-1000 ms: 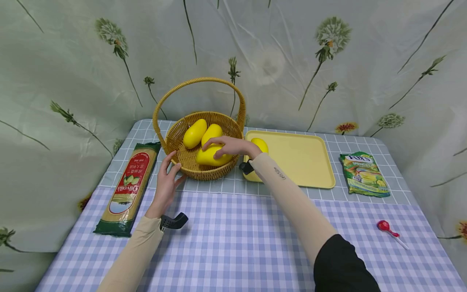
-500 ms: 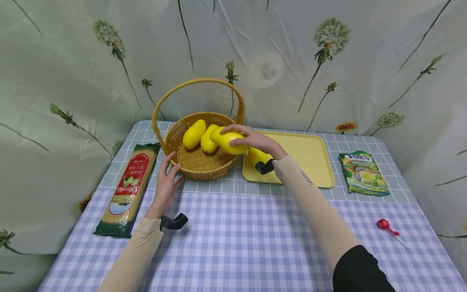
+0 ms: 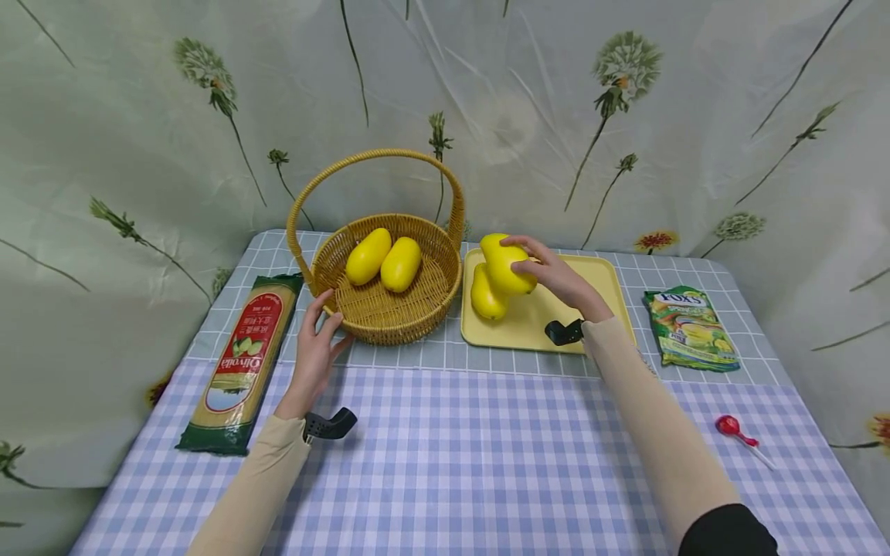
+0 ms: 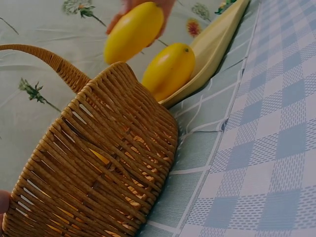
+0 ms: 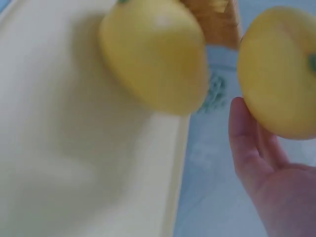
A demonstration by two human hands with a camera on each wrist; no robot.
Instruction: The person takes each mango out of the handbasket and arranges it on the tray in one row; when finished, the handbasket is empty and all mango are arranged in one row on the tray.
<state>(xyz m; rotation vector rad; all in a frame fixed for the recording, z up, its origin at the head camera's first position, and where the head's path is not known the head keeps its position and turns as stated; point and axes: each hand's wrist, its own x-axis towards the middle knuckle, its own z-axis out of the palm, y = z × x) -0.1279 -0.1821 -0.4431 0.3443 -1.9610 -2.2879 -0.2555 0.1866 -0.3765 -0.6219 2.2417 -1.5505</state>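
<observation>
My right hand (image 3: 559, 282) grips a yellow mango (image 3: 513, 269) above the pale yellow tray (image 3: 570, 309); the right wrist view shows the fingers against its side. Below it, another mango (image 3: 487, 297) lies on the tray's left part, partly covered in the head view. My left hand (image 3: 316, 355) holds the near left side of the wicker basket (image 3: 389, 332), fingertips at the rim. Only a fingertip (image 4: 4, 201) of it shows in the left wrist view. Inside the basket lie two mangoes, one left (image 3: 368, 256) and one right (image 3: 401, 265).
The basket's tall handle (image 3: 378, 154) arches over it. A spaghetti pack (image 3: 243, 363) lies to the left, a green Fox's candy bag (image 3: 691, 330) right of the tray, and a red lollipop (image 3: 728, 426) nearer on the checked cloth (image 3: 473, 463). A flowered curtain hangs behind.
My right hand has lifted one mango out of the basket and carried it right, over the tray. The left hand has stayed at the basket's side.
</observation>
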